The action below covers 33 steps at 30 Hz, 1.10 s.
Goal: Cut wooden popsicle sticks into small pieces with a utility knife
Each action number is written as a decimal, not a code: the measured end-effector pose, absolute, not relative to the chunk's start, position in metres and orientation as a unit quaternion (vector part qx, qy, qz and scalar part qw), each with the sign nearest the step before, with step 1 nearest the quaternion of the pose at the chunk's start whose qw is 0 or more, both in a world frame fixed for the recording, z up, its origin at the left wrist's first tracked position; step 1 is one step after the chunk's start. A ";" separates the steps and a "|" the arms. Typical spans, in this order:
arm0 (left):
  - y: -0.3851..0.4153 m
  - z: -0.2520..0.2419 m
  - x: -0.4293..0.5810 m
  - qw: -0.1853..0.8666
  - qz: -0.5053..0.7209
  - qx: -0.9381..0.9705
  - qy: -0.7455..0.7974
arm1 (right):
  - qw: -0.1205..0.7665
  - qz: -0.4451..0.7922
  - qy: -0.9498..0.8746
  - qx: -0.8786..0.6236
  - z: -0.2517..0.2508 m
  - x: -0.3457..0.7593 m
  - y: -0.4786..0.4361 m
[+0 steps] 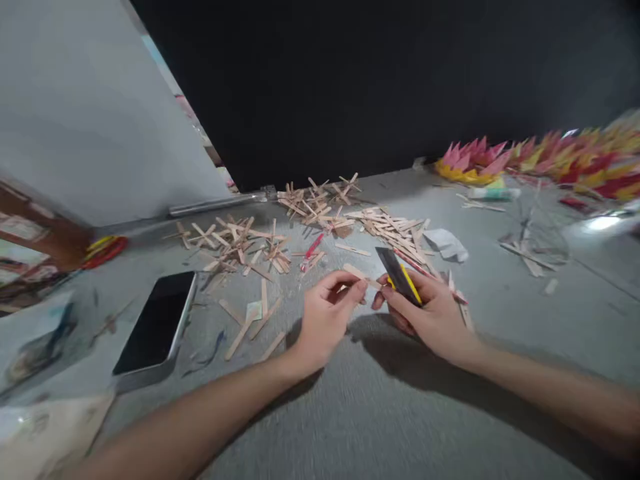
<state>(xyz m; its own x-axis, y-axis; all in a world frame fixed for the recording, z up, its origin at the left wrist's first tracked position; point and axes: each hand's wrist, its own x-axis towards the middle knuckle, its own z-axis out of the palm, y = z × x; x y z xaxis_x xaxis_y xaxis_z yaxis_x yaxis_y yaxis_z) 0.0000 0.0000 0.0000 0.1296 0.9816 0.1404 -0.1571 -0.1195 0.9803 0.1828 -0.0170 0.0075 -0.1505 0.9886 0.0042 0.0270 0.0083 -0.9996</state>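
Note:
My left hand [327, 313] pinches one end of a flat wooden craft stick [356, 273] just above the grey table [380, 400]. Beside it, my right hand [430, 310] is closed round a yellow and black utility knife [400, 275], whose dark blade points up and to the left, close to the stick. Both hands meet near the middle of the table. Several loose sticks [250, 320] lie to the left of my left hand.
Heaps of glued stick crosses [235, 243] and loose sticks [395, 230] lie behind the hands. A phone [157, 320] rests face up at the left. Pink and yellow paper flowers [530, 160] line the far right. A crumpled tissue [447, 243] and a red pen [313, 248] lie nearby.

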 end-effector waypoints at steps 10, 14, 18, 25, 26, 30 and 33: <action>0.001 -0.006 0.003 0.562 0.528 0.512 0.378 | 0.458 0.523 -0.558 -0.452 0.003 0.184 -0.019; 0.001 -0.004 0.005 0.577 0.520 0.509 0.371 | 0.452 0.521 -0.563 -0.454 -0.002 0.185 -0.017; 0.000 0.000 0.007 0.580 0.523 0.498 0.378 | 0.442 0.522 -0.568 -0.457 -0.006 0.185 -0.018; 0.000 0.002 0.010 0.607 0.512 0.484 0.369 | 0.426 0.513 -0.584 -0.463 -0.009 0.186 -0.020; 0.001 0.001 0.010 0.610 0.514 0.481 0.363 | 0.424 0.510 -0.586 -0.465 -0.010 0.186 -0.020; 0.002 -0.004 0.010 0.613 0.509 0.487 0.357 | 0.417 0.501 -0.595 -0.470 -0.010 0.185 -0.020; 0.003 -0.004 0.008 0.591 0.508 0.500 0.377 | 0.398 0.496 -0.606 -0.477 -0.008 0.184 -0.020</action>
<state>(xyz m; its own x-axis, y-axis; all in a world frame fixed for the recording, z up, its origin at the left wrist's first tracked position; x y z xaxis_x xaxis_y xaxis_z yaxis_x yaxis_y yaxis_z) 0.0083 0.0032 -0.0045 0.2001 0.9778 0.0622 -0.2230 -0.0164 0.9747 0.1841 -0.0195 -0.0084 -0.2271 0.9738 0.0087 0.1834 0.0516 -0.9817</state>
